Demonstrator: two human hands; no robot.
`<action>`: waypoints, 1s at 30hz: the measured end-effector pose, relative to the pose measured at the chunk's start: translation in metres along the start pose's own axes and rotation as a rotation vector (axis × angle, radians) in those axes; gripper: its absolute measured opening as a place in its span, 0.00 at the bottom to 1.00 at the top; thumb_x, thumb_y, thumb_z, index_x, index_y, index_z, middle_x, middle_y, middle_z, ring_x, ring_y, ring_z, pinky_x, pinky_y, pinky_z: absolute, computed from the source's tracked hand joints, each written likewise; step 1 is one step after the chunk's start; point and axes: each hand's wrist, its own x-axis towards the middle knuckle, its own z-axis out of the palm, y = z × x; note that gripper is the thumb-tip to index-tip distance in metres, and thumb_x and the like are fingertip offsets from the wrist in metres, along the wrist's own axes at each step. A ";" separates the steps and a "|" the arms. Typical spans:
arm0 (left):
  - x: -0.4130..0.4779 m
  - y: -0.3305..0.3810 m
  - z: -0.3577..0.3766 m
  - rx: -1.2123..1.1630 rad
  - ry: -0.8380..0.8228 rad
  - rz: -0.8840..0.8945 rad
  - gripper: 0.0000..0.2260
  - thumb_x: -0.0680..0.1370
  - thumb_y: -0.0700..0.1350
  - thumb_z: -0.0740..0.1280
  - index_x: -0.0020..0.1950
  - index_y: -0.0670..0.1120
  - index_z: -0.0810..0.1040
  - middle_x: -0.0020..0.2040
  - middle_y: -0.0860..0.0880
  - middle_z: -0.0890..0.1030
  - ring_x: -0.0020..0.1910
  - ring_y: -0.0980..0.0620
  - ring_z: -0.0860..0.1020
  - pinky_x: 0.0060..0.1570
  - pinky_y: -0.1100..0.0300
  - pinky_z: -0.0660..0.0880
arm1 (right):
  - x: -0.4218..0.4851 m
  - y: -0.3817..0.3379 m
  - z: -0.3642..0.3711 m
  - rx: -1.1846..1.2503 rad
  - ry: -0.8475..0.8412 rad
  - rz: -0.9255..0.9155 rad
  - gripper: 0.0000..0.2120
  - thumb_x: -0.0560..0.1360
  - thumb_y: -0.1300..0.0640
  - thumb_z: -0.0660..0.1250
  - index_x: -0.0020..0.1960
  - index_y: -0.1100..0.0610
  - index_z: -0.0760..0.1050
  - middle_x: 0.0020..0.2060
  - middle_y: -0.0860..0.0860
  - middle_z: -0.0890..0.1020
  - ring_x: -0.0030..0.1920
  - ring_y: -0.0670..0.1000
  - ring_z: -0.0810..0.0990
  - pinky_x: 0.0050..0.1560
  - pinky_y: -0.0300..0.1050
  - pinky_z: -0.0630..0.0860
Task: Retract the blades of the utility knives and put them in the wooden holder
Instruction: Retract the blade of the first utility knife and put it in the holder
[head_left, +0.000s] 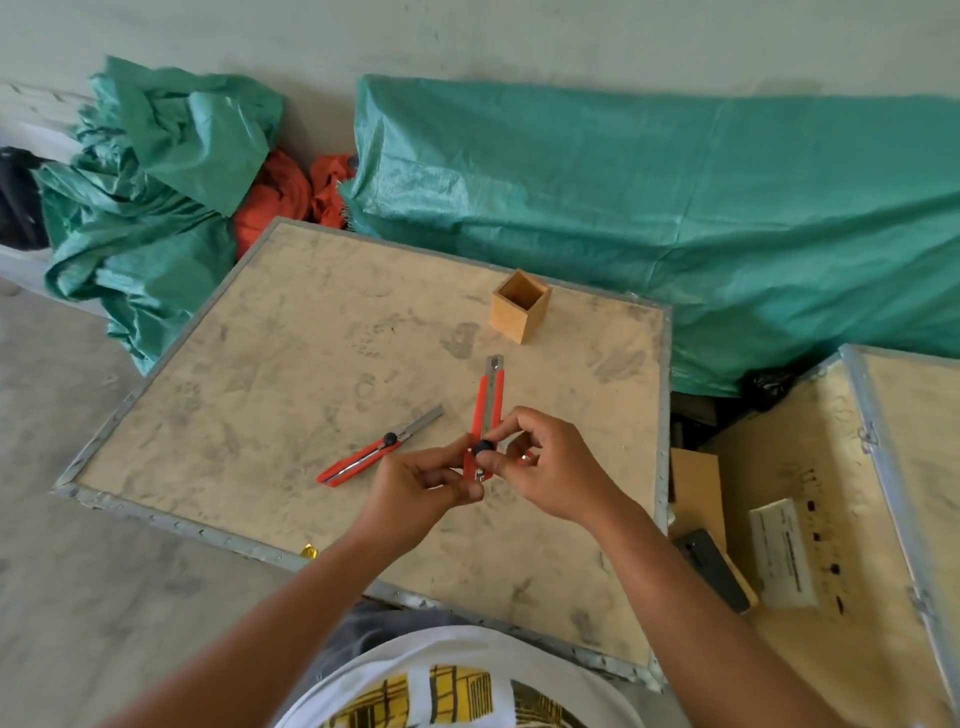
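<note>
I hold a red utility knife (489, 400) upright over the board, its metal tip pointing away from me with only a short bit of blade showing. My left hand (415, 491) grips its lower end. My right hand (545, 467) pinches the black knob on its slider. A second red utility knife (374, 452) lies flat on the board to the left, its blade extended toward the upper right. The square wooden holder (521, 306) stands open-topped at the far side of the board and looks empty.
The work surface is a dusty metal-edged board (270, 364). Green tarps (675, 218) and red cloth (280, 197) lie behind it. A wooden crate lid (841, 467) with a white label and a black object sits to the right.
</note>
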 end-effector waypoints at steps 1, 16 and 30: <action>0.006 0.003 0.000 0.033 -0.020 0.005 0.23 0.70 0.29 0.75 0.62 0.45 0.82 0.45 0.44 0.88 0.44 0.51 0.86 0.50 0.57 0.83 | 0.001 0.001 -0.002 0.009 0.038 0.001 0.07 0.74 0.53 0.77 0.49 0.50 0.81 0.40 0.36 0.83 0.36 0.41 0.79 0.41 0.37 0.77; 0.041 0.014 0.002 0.096 -0.046 0.049 0.24 0.69 0.31 0.77 0.60 0.50 0.82 0.45 0.47 0.88 0.42 0.52 0.86 0.55 0.54 0.82 | 0.017 0.001 -0.017 0.067 0.109 0.000 0.11 0.74 0.56 0.77 0.55 0.51 0.83 0.50 0.45 0.86 0.45 0.47 0.85 0.48 0.45 0.85; 0.147 0.038 0.005 0.275 -0.064 0.115 0.26 0.68 0.37 0.78 0.58 0.63 0.81 0.49 0.57 0.88 0.47 0.55 0.86 0.58 0.50 0.81 | 0.125 0.013 -0.061 0.098 0.352 0.096 0.08 0.78 0.58 0.72 0.56 0.54 0.83 0.49 0.50 0.86 0.49 0.49 0.87 0.47 0.50 0.87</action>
